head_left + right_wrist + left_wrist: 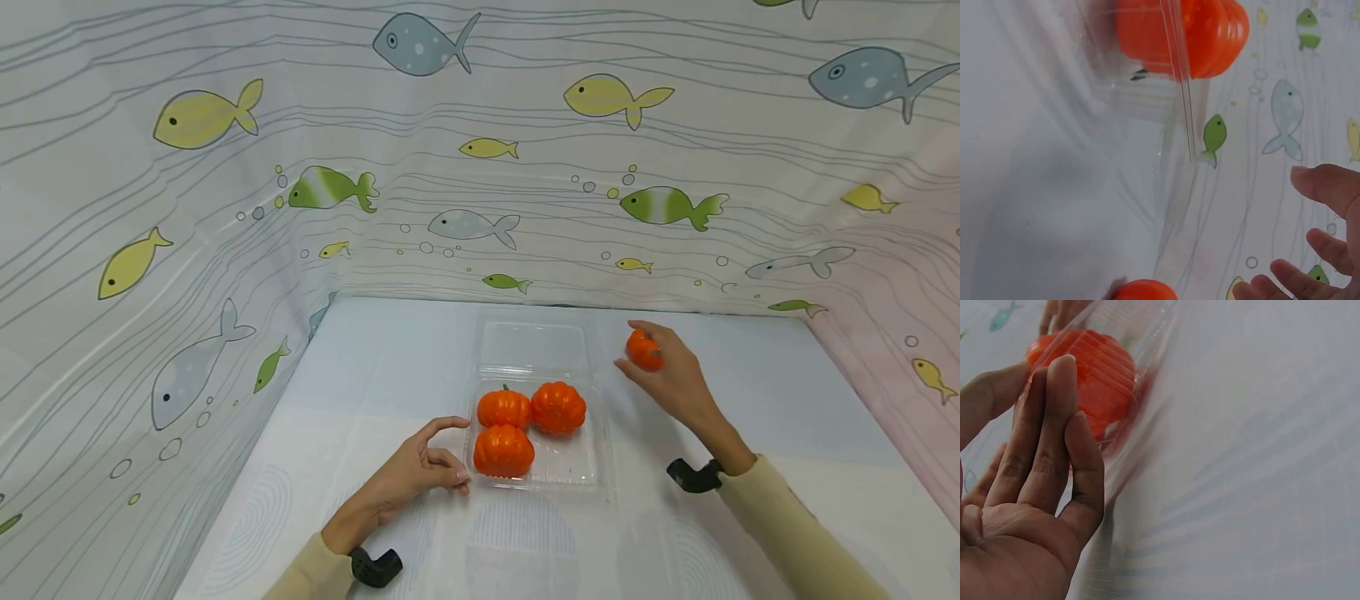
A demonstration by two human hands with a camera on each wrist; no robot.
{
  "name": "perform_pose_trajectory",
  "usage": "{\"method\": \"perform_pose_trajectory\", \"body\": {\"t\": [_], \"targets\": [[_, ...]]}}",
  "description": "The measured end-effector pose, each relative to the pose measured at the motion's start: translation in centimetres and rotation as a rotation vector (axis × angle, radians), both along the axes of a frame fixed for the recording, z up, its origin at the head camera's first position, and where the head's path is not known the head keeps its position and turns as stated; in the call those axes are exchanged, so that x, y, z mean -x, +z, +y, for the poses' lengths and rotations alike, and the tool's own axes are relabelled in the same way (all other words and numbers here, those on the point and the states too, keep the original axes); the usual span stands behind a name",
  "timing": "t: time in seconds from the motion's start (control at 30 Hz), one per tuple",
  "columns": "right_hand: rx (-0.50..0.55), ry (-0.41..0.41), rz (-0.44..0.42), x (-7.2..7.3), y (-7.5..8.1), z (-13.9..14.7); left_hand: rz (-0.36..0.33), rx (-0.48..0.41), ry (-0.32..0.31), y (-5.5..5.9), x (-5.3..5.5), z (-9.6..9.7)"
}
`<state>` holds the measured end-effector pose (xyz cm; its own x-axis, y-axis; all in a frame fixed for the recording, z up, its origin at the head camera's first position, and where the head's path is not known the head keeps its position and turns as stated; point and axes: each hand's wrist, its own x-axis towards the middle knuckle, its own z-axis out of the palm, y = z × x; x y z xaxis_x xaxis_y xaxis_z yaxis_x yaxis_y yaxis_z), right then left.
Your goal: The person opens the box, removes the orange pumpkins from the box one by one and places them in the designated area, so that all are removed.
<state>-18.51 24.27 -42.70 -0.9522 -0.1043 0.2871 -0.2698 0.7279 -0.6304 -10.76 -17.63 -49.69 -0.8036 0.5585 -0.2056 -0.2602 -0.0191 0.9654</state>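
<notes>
- From where I stand, the right hand (pixel 671 375) has thumb and fingers spread, gripping nothing, close over a lone orange pumpkin (pixel 642 351) at the far right of the table (pixel 390 358).
- The left hand (pixel 416 467) has its fingers loosely bent, thumb apart from the index finger, at the left side of a clear plastic clamshell base (pixel 564 463); I cannot tell how firmly it touches.
- Inside that base sit three more pumpkins (pixel 558 408): two on the left, one far right.
- Its lid (pixel 534 346) lies open on the far side.
- Fish-print sheeting (pixel 547 183) rises behind.
</notes>
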Motion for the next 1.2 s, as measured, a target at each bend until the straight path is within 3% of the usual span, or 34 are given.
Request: {"method": "perform_pose_trajectory", "body": {"t": [0.7,1.0,1.2], "targets": [[-0.019,0.26,-0.088,-1.3,-0.6,-5.5,-0.006,0.015,0.012,-0.2,0.1,0.0],[-0.081,0.325,-0.134,-1.5,-0.8,-6.6,-0.004,0.013,0.01,-0.1,0.0,0.1],[-0.118,0.353,-0.209,-1.6,-0.7,-6.8,0.0,0.008,0.007,-0.1,0.0,0.1]]}}
